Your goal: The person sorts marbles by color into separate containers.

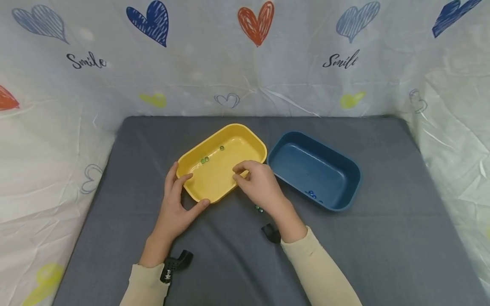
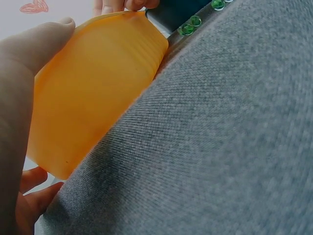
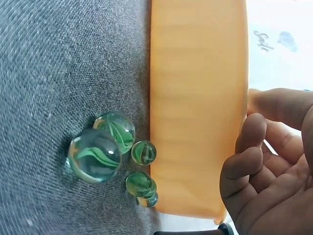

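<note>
My left hand (image 1: 178, 208) grips the near-left corner of a yellow tray (image 1: 214, 180), fingers over the left rim and thumb at the front edge. Inside it lie three small green glass marbles (image 1: 207, 159). Over the tray's front right rim is my right hand (image 1: 260, 185), thumb and index tips close together; I cannot tell whether a marble sits between them. In the right wrist view those fingertips are partly hidden at the rim. Several green-swirled marbles (image 3: 95, 155) rest on the cloth by the tray's front wall, below the right hand.
A dark blue tray (image 1: 302, 170) stands right beside the yellow one, angled the other way, with several blue marbles (image 1: 312, 194) in its near corner. Grey cloth (image 1: 383, 255) covers the table. Behind hangs a white sheet (image 1: 291, 63) printed with hearts.
</note>
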The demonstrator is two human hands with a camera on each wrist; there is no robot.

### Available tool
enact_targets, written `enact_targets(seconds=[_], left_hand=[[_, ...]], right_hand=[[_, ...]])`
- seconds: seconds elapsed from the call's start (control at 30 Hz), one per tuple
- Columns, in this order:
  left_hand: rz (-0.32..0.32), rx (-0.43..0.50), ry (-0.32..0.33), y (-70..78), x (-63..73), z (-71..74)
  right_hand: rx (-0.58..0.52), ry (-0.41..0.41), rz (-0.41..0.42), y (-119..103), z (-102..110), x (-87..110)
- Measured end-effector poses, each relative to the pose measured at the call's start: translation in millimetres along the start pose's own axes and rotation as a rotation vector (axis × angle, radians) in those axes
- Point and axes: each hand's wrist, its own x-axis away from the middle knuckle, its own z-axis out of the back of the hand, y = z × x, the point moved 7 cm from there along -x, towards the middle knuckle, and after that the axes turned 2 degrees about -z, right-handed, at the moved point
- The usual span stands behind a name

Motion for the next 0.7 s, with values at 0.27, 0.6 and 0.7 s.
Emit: enact_targets(seconds=[0.27,0.6,0.7], left_hand=[[0.005,0.004,0.001,-1.1,0.1,-1.4],[-0.007,0.014,0.015,-1.1,-0.4,-1.0],[0.0,0.012,0.011,-1.3,-0.1,-0.4]], right_hand=[[0.01,-0.006,0.004,-0.2,1.1,0.6],[0.005,-0.007,0.003,1.3,3.7,2.2],[-0.001,-0.005,0.004,0.8,5.2,2.7]])
